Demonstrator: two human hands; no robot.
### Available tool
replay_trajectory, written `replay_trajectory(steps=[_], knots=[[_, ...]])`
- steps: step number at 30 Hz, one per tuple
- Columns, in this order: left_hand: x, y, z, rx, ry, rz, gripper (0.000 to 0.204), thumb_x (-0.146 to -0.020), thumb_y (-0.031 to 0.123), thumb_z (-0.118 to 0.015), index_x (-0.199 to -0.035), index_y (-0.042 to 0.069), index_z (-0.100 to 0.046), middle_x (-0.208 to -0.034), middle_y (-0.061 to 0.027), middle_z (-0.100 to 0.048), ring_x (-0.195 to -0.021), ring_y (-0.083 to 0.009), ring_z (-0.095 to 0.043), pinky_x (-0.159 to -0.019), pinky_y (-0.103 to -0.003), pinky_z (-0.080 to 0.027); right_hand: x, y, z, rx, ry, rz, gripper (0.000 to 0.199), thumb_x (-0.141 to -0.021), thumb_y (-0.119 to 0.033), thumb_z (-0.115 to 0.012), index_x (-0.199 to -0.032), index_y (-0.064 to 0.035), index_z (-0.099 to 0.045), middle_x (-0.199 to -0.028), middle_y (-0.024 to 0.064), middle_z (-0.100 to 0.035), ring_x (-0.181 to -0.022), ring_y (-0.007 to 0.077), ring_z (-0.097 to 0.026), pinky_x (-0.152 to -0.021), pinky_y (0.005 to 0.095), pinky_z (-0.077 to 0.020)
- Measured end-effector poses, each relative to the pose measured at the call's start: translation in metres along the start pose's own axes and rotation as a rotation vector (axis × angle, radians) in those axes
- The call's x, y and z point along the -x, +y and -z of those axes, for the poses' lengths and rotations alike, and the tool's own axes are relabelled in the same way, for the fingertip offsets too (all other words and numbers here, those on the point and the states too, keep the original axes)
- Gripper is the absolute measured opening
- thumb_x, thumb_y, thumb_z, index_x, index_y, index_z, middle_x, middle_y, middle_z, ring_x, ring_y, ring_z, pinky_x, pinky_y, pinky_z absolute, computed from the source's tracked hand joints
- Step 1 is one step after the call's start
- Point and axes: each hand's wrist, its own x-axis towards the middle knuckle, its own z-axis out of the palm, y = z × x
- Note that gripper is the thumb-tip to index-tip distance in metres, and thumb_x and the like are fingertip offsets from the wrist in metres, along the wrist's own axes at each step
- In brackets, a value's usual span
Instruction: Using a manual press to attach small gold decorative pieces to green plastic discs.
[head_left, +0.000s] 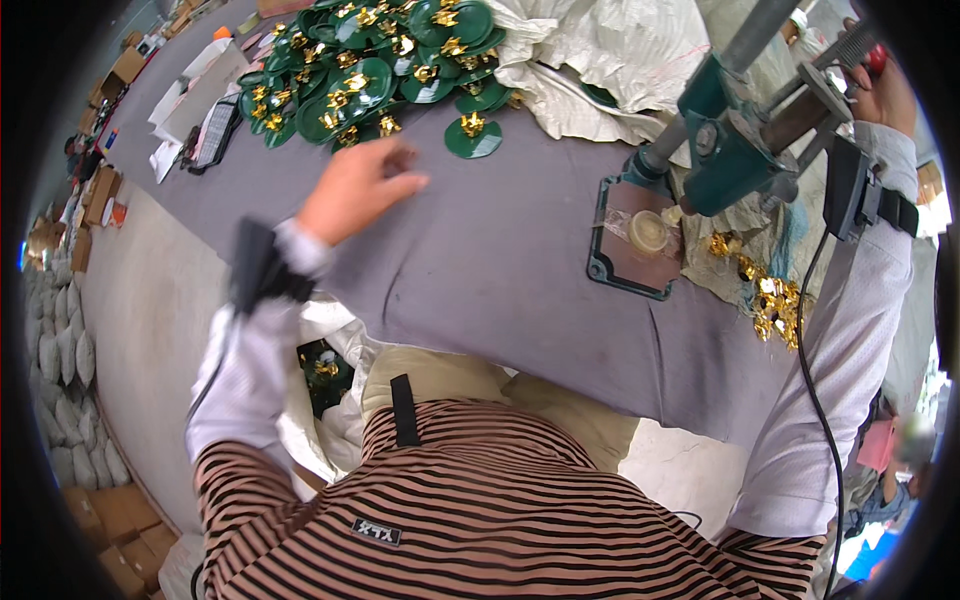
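My left hand [358,190] hovers over the grey-covered table, its thumb apart from the bent fingers and nothing visible between them. Nearest to it lies a pile of round green discs [350,85] with shiny gold clips at their centres, and one such disc [472,138] sits at the pile's near edge. At the upper right my right hand [885,103] is closed around the red ball knob [877,60] of a hand press's lever. The green hand press [722,150] stands on a flat base with a round, pale die [648,232] on it.
Loose gold clips [778,305] lie right of the press on a woven cloth. A white woven sack [610,60] spreads behind it. A dark calculator-like device [213,130] and white box [195,90] are at left. An open white sack [335,325] holds more green pieces below the table edge.
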Motion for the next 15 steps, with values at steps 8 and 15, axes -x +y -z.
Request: replay_trajectory(steps=[8,15], knots=[[-0.091,0.001,-0.101,0.066,0.298,0.064,0.035,-0.078,0.018,-0.078,-0.108,0.003,-0.069,-0.098,-0.0156,-0.071,-0.093,-0.0265,-0.069,-0.085,-0.033,-0.053,0.003,-0.004,-0.003,-0.325,-0.274,-0.122,0.01,-0.096,-0.017,-0.046,-0.088,-0.0119,-0.049,-0.068,-0.0004,-0.051,-0.048,0.0076,-0.047,-0.031,0.0196,-0.0261],[-0.048,0.119,-0.147,0.233,0.024,-0.369,0.045,-0.073,0.01,-0.078,-0.116,0.007,-0.063,-0.098,-0.0115,-0.067,-0.092,-0.0252,-0.068,-0.084,-0.034,-0.053,0.008,-0.004,-0.016,-0.383,-0.346,-0.156,0.012,-0.098,-0.017,-0.045,-0.1,-0.0064,-0.051,-0.075,0.0037,-0.053,-0.049,0.0075,-0.046,-0.032,0.0187,-0.0265]])
